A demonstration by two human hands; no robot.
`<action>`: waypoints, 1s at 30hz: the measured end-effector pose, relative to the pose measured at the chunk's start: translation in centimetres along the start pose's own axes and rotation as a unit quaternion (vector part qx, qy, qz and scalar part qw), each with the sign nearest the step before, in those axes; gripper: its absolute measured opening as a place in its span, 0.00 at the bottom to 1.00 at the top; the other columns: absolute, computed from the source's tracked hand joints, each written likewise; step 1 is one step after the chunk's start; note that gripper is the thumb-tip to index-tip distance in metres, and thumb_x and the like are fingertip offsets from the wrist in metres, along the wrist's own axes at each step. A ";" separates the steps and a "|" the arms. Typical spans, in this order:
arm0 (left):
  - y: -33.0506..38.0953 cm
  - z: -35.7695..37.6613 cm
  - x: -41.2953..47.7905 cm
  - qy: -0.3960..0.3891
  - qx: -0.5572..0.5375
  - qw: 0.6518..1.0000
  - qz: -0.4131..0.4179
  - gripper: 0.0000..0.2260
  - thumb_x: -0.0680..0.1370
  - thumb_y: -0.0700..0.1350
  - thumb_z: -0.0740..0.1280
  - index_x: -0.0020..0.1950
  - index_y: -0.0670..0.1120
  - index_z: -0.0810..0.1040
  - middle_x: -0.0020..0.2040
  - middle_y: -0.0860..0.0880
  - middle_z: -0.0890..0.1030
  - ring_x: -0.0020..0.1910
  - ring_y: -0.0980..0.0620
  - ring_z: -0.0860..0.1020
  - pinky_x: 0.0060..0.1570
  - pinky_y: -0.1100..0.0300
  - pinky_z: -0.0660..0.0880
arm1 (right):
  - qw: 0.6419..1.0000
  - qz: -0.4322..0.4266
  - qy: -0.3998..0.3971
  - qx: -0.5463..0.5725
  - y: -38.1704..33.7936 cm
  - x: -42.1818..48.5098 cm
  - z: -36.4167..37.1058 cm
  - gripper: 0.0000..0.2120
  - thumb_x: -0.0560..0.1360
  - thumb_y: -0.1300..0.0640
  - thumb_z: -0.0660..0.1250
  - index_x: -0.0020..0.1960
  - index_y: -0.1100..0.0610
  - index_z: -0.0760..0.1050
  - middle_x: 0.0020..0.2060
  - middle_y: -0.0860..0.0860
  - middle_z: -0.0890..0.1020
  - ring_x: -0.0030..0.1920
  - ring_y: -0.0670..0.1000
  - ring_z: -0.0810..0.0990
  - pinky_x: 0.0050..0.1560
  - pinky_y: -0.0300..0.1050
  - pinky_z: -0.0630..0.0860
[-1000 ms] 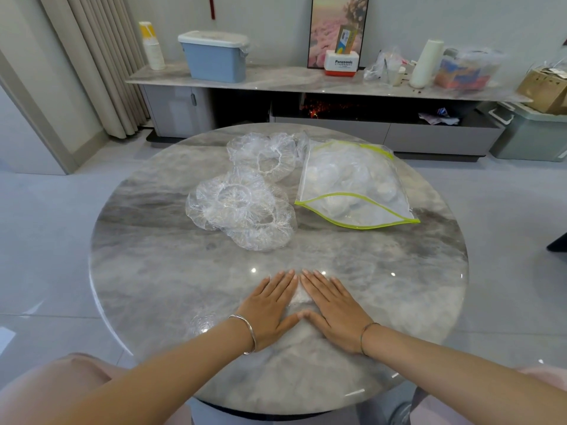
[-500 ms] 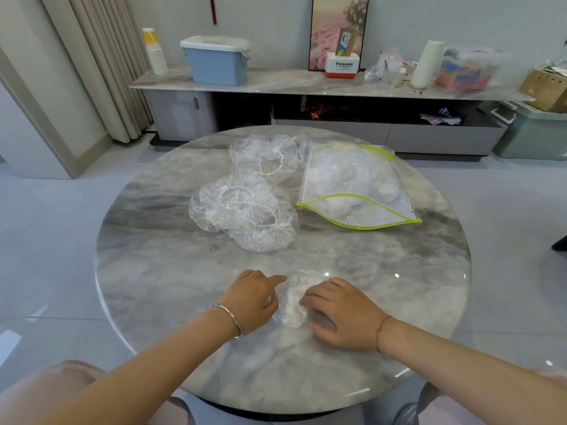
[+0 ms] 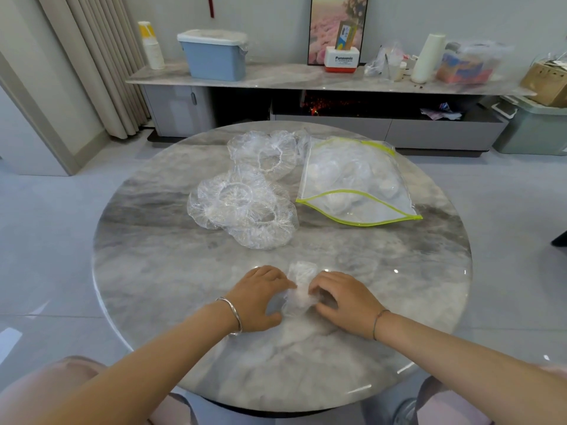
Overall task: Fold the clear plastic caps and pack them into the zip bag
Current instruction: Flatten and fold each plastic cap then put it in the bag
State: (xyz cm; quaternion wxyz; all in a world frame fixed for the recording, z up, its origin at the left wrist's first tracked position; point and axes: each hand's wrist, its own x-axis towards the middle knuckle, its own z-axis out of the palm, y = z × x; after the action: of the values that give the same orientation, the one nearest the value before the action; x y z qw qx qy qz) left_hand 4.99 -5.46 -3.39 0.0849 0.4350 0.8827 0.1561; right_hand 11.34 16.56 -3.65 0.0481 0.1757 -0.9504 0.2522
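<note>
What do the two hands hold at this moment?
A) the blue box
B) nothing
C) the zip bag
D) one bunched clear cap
D: the left hand and the right hand both grip one bunched clear cap between them; the zip bag lies apart, farther back.

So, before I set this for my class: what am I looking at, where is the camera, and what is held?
There is no machine: these are a person's bare hands, filmed by one head-worn camera looking down. The left hand and right hand both pinch a partly folded clear plastic cap on a round marble table. Further back lie loose unfolded caps; right of them, a zip bag with a yellow-green edge, mouth open, bundled caps inside.
</note>
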 end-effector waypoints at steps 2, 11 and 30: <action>0.1 0.2 0.2 0.016 -0.021 0.999 -0.031 0.31 0.65 0.66 0.53 0.61 0.53 0.76 0.56 0.52 0.75 0.59 0.53 0.70 0.60 0.64 0.62 | 0.997 0.054 0.020 0.059 0.0 0.3 0.0 0.03 0.73 0.55 0.67 0.41 0.53 0.75 0.37 0.42 0.75 0.38 0.42 0.72 0.41 0.33 0.66; 1.1 0.6 1.7 0.106 -0.078 0.979 -0.157 0.09 0.75 0.53 0.67 0.42 0.48 0.79 0.41 0.52 0.76 0.46 0.50 0.75 0.45 0.60 0.67 | 0.944 0.243 0.075 0.210 0.3 0.9 1.2 0.08 0.72 0.55 0.72 0.38 0.52 0.74 0.30 0.48 0.78 0.31 0.41 0.73 0.37 0.30 0.69; 1.5 3.6 0.5 -0.041 0.085 0.996 -0.002 0.43 0.67 0.71 0.27 0.75 0.46 0.35 0.76 0.50 0.37 0.74 0.53 0.35 0.70 0.61 0.31 | 0.987 0.020 -0.080 -0.141 -0.3 -0.8 1.0 0.30 0.80 0.40 0.41 0.77 0.56 0.52 0.76 0.49 0.54 0.75 0.45 0.50 0.72 0.40 0.43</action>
State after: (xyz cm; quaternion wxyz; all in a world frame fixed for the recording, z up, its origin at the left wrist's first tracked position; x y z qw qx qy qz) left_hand 6.79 -3.48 -6.25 0.0842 0.4452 0.8893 0.0623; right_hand 12.18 16.06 -4.57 -0.0088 0.1676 -0.9806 0.1017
